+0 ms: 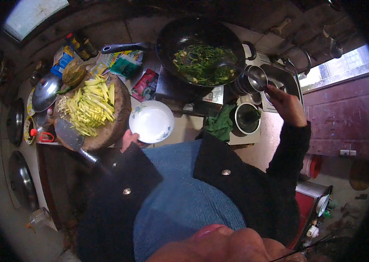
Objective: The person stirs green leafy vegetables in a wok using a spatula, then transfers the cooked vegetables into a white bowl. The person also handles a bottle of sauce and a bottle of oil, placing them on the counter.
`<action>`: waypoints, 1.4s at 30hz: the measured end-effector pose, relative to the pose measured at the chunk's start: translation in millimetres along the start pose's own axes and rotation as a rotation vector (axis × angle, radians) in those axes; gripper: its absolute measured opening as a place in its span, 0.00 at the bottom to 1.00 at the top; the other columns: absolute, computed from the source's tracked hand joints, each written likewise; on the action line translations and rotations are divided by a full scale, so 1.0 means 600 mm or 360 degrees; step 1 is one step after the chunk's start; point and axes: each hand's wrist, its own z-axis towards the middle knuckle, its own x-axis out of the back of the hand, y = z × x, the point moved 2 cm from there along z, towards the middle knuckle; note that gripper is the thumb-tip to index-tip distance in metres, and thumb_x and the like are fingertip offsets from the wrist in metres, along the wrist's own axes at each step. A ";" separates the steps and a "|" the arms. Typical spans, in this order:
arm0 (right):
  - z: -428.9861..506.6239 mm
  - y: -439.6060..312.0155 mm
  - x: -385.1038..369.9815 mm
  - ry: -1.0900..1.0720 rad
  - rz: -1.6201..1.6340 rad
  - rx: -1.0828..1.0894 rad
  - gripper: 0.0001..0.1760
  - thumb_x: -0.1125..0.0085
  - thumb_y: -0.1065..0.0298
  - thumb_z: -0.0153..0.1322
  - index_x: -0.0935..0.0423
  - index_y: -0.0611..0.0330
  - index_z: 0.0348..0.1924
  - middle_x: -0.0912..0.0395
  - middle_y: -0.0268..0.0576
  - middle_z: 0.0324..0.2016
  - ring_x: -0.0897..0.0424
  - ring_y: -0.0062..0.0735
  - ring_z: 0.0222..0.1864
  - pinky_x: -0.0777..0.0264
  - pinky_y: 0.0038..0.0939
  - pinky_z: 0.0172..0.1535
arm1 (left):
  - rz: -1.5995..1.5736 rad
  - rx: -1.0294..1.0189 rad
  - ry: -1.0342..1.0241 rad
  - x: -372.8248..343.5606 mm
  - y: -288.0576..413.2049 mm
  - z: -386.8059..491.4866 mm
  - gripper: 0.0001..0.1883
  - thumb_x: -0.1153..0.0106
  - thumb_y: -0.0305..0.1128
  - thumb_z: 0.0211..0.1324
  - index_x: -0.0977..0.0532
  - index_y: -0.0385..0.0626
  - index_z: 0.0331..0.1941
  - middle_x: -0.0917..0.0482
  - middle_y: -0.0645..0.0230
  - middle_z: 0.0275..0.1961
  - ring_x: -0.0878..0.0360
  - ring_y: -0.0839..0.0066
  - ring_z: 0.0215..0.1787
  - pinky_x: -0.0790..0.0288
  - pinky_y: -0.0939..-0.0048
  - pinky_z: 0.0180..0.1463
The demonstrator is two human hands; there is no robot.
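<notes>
My left hand [129, 140] grips the rim of a white bowl with a floral border [152, 121], and nothing shows inside the bowl. At the right, my right hand [286, 104] holds the handle of a cooking utensil [236, 66], whose far end lies among cooked leafy greens [204, 62] in a black wok [199, 28]. Left of the bowl, a round wooden chopping board [122, 101] bears a heap of cut yellow-green vegetable strips [91, 104], chopped garlic [62, 105] and a cleaver [69, 133], its handle jutting past the board's near edge.
A metal lid [47, 93], a ridged gourd [74, 72] and seasoning bottles [81, 47] stand beyond the board. A pot [247, 118] and dark green leaves [220, 122] are right of the bowl. Metal bowls [256, 78] stand between the wok and the sink [282, 78].
</notes>
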 end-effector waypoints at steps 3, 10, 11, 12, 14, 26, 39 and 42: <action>0.001 -0.019 -0.008 -0.0241 -0.0063 -0.0073 0.24 0.42 0.63 0.67 0.27 0.42 0.58 0.19 0.50 0.39 0.19 0.51 0.40 0.24 0.40 0.42 | -0.0083 -0.0081 -0.0126 -0.025 0.052 -0.036 0.21 0.55 0.21 0.52 0.35 0.31 0.52 0.25 0.53 0.49 0.20 0.61 0.47 0.23 0.62 0.46; 0.134 -0.066 -0.122 -0.0015 -0.0100 -0.0193 0.24 0.47 0.58 0.68 0.28 0.36 0.58 0.19 0.53 0.32 0.19 0.53 0.34 0.26 0.46 0.38 | -0.0049 -0.0267 -0.0110 -0.083 0.143 -0.078 0.23 0.54 0.25 0.52 0.36 0.33 0.55 0.26 0.53 0.51 0.23 0.61 0.50 0.25 0.59 0.51; 0.129 -0.056 -0.112 -0.0009 -0.0048 -0.0117 0.24 0.47 0.59 0.68 0.28 0.36 0.58 0.20 0.53 0.32 0.19 0.53 0.34 0.26 0.46 0.38 | -0.0115 -0.0312 -0.0152 -0.091 0.153 -0.087 0.24 0.54 0.25 0.52 0.37 0.34 0.55 0.26 0.54 0.51 0.23 0.61 0.51 0.25 0.58 0.51; 0.114 -0.038 -0.091 -0.0005 0.0001 -0.0041 0.24 0.47 0.59 0.67 0.28 0.35 0.58 0.20 0.53 0.31 0.19 0.54 0.34 0.26 0.46 0.37 | -0.0155 -0.0323 -0.0143 -0.098 0.161 -0.098 0.26 0.53 0.27 0.52 0.38 0.38 0.58 0.28 0.56 0.54 0.25 0.61 0.53 0.26 0.57 0.52; 0.083 -0.007 -0.055 -0.0091 -0.0043 0.0014 0.25 0.46 0.59 0.67 0.28 0.35 0.58 0.20 0.53 0.31 0.19 0.54 0.33 0.26 0.47 0.37 | -0.0160 -0.0379 -0.0117 -0.107 0.175 -0.113 0.27 0.52 0.28 0.52 0.38 0.39 0.59 0.28 0.57 0.55 0.26 0.61 0.54 0.26 0.56 0.53; 0.137 -0.080 -0.086 -0.0019 -0.0224 0.0021 0.23 0.45 0.62 0.67 0.27 0.35 0.57 0.20 0.51 0.29 0.20 0.53 0.33 0.26 0.44 0.36 | -0.0200 -0.0602 -0.0195 -0.157 0.266 -0.098 0.25 0.51 0.26 0.56 0.38 0.34 0.59 0.28 0.58 0.57 0.30 0.66 0.59 0.37 0.63 0.63; 0.053 -0.041 -0.018 -0.0176 -0.0163 0.0144 0.22 0.47 0.58 0.69 0.27 0.37 0.58 0.19 0.54 0.32 0.19 0.53 0.32 0.25 0.46 0.37 | -0.0187 -0.0516 -0.0319 -0.175 0.284 -0.067 0.24 0.51 0.27 0.58 0.40 0.33 0.58 0.27 0.58 0.55 0.26 0.65 0.56 0.31 0.60 0.59; 0.124 -0.044 -0.114 0.0038 0.0002 -0.0028 0.20 0.48 0.58 0.71 0.26 0.41 0.57 0.19 0.55 0.35 0.19 0.52 0.36 0.25 0.43 0.40 | -0.0166 -0.0504 -0.0313 -0.180 0.282 -0.064 0.24 0.51 0.28 0.58 0.40 0.34 0.58 0.27 0.58 0.54 0.25 0.65 0.55 0.29 0.60 0.57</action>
